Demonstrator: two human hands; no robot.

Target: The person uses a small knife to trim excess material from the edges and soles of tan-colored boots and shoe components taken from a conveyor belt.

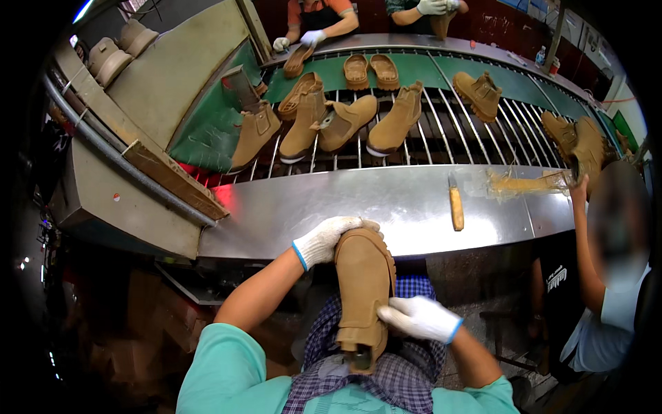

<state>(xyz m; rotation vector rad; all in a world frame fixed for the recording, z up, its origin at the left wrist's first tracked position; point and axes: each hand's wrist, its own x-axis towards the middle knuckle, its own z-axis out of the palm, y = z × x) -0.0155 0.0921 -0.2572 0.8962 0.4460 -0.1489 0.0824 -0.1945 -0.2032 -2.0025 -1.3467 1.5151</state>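
Observation:
A tan ankle boot (360, 276) with a thick ridged sole along its right side is held over my lap, toe pointing away from me and shaft opening toward me. My left hand (334, 240), in a white knit glove with a blue cuff, is closed round the toe end. My right hand (422, 319), gloved the same way, is closed against the boot's right side near the heel, its far fingers hidden. On the steel ledge ahead lies a knife (456, 207) with a yellowish handle, apart from both hands.
Beyond the steel ledge (310, 207), several tan boots (400, 121) stand or lie on a metal-rod conveyor (441, 131). Two loose soles (356, 71) rest on a green strip. A machine housing (131, 193) borders the left. Co-workers handle footwear across the line and at right (586, 276).

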